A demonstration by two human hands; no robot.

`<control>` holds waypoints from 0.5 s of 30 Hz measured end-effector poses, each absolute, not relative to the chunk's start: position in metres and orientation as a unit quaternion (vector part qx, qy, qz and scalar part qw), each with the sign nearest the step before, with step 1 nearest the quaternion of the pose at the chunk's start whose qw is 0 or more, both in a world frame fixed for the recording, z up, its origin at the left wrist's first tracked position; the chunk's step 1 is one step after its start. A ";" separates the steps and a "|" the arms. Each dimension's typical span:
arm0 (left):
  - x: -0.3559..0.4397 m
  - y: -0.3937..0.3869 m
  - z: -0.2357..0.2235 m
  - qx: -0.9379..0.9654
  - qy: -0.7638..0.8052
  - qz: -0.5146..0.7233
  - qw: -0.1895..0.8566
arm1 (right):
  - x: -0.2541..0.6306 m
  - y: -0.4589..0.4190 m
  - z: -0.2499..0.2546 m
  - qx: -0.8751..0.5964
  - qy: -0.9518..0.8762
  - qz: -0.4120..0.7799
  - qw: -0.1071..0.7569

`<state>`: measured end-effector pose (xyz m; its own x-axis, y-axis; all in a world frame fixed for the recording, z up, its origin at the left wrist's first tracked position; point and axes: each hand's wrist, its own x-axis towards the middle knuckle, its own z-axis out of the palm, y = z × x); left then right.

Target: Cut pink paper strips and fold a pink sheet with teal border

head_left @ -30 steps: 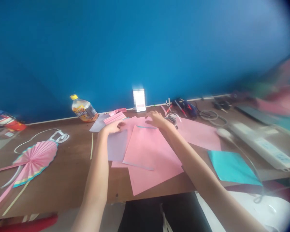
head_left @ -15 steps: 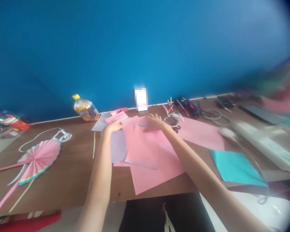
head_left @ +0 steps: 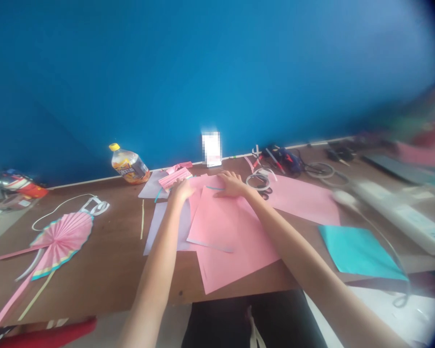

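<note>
My left hand [head_left: 183, 189] rests, fingers apart, at the upper left of the pink papers, touching the edge of a pleated pink paper strip [head_left: 174, 178]; its fingertips are partly hidden. With fingers spread, my right hand [head_left: 231, 184] lies flat on the top of a pink paper sheet [head_left: 213, 217] that has thin blue edges. Under that sheet is a larger pink sheet [head_left: 235, 268]. A lavender sheet [head_left: 159, 222] shows beneath my left forearm. Another pink sheet [head_left: 300, 198] lies beyond my right forearm.
A pink folded fan [head_left: 67, 237] lies at left. An orange drink bottle [head_left: 128, 166] leans near the blue wall. A lit phone [head_left: 212, 149] stands at the back. Scissors [head_left: 265, 192], a white power strip [head_left: 402, 212] and turquoise paper [head_left: 362, 251] are at right.
My left hand has moved right and slightly up, onto the pleated strip's edge. More lavender paper shows at left, and a blue strip has appeared there. My right hand settles flat on the pink sheet.
</note>
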<state>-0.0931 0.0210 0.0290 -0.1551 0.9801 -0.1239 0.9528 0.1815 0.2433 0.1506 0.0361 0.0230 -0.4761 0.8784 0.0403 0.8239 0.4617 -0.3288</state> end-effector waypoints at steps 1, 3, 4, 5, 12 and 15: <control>-0.085 0.019 0.029 0.641 0.755 0.050 0.123 | 0.151 0.036 0.023 -0.502 -0.848 0.132 0.102; -0.070 0.015 0.029 0.644 0.753 0.047 0.128 | 0.150 0.038 0.022 -0.505 -0.848 0.120 0.107; -0.065 0.013 0.029 0.643 0.754 0.048 0.127 | 0.150 0.039 0.021 -0.506 -0.848 0.113 0.112; -0.060 0.011 0.030 0.641 0.755 0.050 0.126 | 0.149 0.039 0.021 -0.505 -0.848 0.108 0.116; -0.064 0.013 0.037 0.656 0.719 0.142 0.177 | 0.157 0.044 0.036 -0.435 -0.863 0.194 0.168; -0.081 0.020 0.039 0.635 0.712 0.212 0.211 | 0.172 0.042 0.057 -0.418 -0.862 0.217 0.189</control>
<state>-0.0809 0.0196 0.0389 -0.1036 0.9941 -0.0313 0.8146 0.1029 0.5708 0.1717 0.0418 0.0567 -0.5799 0.8018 0.1444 0.6376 0.5570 -0.5322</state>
